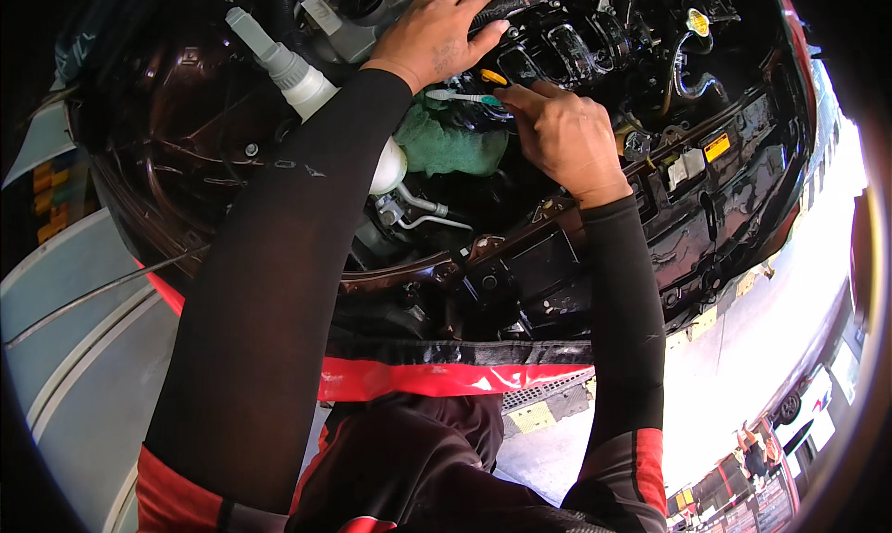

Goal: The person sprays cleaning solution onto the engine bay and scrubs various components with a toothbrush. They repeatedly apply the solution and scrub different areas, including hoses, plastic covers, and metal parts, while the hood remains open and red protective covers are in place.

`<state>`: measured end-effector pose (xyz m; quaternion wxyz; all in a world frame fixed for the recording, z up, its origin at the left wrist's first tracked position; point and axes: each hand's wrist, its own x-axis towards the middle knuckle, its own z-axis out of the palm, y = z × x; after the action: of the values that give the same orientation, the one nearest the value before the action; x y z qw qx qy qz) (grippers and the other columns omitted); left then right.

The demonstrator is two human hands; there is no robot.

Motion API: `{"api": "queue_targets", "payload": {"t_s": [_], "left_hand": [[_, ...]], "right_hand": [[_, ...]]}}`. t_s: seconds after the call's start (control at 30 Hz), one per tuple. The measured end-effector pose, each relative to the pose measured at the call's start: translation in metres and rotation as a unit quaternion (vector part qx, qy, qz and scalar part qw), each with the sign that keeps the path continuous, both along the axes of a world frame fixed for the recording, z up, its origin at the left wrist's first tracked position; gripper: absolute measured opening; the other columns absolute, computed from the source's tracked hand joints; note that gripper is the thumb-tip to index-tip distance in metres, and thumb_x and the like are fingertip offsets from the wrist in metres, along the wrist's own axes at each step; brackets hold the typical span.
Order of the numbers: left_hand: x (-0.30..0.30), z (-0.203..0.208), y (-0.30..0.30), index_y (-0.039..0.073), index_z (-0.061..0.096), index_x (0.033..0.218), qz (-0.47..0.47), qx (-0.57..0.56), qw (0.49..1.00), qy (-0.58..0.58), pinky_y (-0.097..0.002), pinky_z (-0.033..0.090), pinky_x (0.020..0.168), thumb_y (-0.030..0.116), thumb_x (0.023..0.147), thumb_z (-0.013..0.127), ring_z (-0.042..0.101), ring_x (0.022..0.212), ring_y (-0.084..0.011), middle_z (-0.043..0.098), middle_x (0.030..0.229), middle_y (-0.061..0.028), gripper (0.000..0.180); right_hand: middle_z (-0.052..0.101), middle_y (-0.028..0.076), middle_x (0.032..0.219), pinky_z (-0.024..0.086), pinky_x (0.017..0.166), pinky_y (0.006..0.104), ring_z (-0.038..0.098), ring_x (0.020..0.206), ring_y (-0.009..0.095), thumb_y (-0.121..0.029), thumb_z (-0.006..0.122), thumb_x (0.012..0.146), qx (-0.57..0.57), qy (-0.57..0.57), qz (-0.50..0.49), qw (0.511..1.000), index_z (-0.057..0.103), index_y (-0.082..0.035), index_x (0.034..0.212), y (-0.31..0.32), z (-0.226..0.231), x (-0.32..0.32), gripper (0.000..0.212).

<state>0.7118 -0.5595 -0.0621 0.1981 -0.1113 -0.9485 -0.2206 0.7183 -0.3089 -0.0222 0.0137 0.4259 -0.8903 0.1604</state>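
In the engine bay, my right hand (567, 133) is closed around a toothbrush (460, 97), gripping it by its teal part. The pale brush head points left, above a green cloth (455, 143) bunched among the engine parts. My left hand (437, 36) lies on the engine's upper part with its fingers stretched and the thumb apart; it holds nothing that I can see. Between the two hands sits a yellow pull tab (493, 78). A white bottle (307, 82) with a long nozzle passes under my left forearm, which hides its middle.
Black engine parts (576, 50) and a yellow-topped cap (698, 22) are at the far right. A metal rod (102, 296) slants in from the left. A red and black cover (446, 377) hangs over the car's front edge. A white car (810, 407) stands at lower right.
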Motion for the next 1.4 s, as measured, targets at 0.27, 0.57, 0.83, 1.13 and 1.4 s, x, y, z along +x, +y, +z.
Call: {"api": "queue_targets", "payload": {"t_s": [0.27, 0.57, 0.83, 1.13, 1.4], "left_hand": [[0.001, -0.001, -0.002, 0.0, 0.065, 0.139, -0.007, 0.014, 1.0, 0.0, -0.0496, 0.045, 0.12, 0.032, 0.104, 0.067, 0.055, 0.141, -0.0411, 0.062, 0.146, -0.02, 0.048], [0.0, 0.0, -0.002, 0.0, 0.065, 0.137, -0.007, 0.002, 1.0, 0.015, -0.0492, 0.047, 0.118, 0.031, 0.102, 0.069, 0.057, 0.138, -0.0416, 0.062, 0.145, -0.0205, 0.047], [-0.001, 0.002, -0.001, -0.001, 0.065, 0.137, -0.016, 0.005, 1.0, 0.013, -0.0498, 0.046, 0.118, 0.031, 0.103, 0.068, 0.057, 0.137, -0.043, 0.062, 0.145, -0.0219, 0.047], [0.0, 0.002, -0.001, -0.001, 0.064, 0.138, -0.015, 0.015, 1.0, -0.004, -0.05, 0.045, 0.119, 0.03, 0.103, 0.069, 0.056, 0.139, -0.043, 0.061, 0.146, -0.0217, 0.048], [0.0, -0.001, -0.002, 0.0, 0.064, 0.138, -0.015, 0.003, 1.0, 0.018, -0.0497, 0.045, 0.119, 0.029, 0.102, 0.069, 0.056, 0.138, -0.042, 0.061, 0.145, -0.0211, 0.046]], "right_hand": [[0.081, 0.008, 0.102, 0.059, 0.075, 0.0437, 0.076, 0.086, 0.034, -0.016, 0.075, 0.097, -0.004, -0.159, -0.016, 0.987, 0.083, -0.016, 0.107, 0.013, 0.005, -0.008, 0.013], [0.076, 0.011, 0.091, 0.059, 0.071, 0.046, 0.074, 0.079, 0.036, -0.015, 0.072, 0.098, -0.054, -0.114, -0.005, 0.992, 0.08, -0.016, 0.113, 0.001, 0.004, 0.011, 0.017], [0.075, 0.011, 0.085, 0.061, 0.068, 0.0454, 0.076, 0.074, 0.033, -0.017, 0.066, 0.097, -0.044, -0.086, -0.072, 0.993, 0.078, -0.018, 0.106, -0.005, -0.012, 0.025, 0.015], [0.074, 0.011, 0.077, 0.06, 0.068, 0.048, 0.075, 0.075, 0.034, -0.018, 0.065, 0.096, 0.001, -0.088, -0.091, 0.992, 0.075, -0.015, 0.094, 0.0, 0.002, 0.038, 0.011], [0.078, 0.021, 0.098, 0.057, 0.079, 0.0419, 0.076, 0.088, 0.031, -0.015, 0.07, 0.102, -0.159, -0.369, -0.293, 0.868, 0.079, -0.006, 0.114, 0.018, -0.02, 0.055, 0.018]]}}
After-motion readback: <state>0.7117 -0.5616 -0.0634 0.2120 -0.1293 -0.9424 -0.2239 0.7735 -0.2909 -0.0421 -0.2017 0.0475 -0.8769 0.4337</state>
